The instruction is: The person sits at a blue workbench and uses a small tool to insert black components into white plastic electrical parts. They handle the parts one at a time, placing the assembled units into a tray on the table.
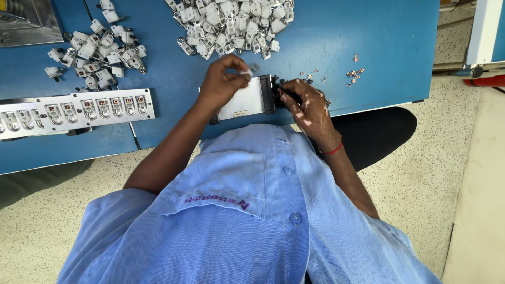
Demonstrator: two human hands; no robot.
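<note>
Both hands at white fixture block point(247, 100) on blue table point(368, 42).
Left hand point(221, 81) pinches a small white part point(244, 72); right hand point(305, 102) curled narrow at the block's black end, contents indiscernible.

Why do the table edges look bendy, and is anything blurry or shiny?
In the head view, the wide lens bows the blue table edges; light is even, shadows soft. The left hand and right hand look sharp, the small white parts slightly soft, and the white fixture glares faintly.
</note>
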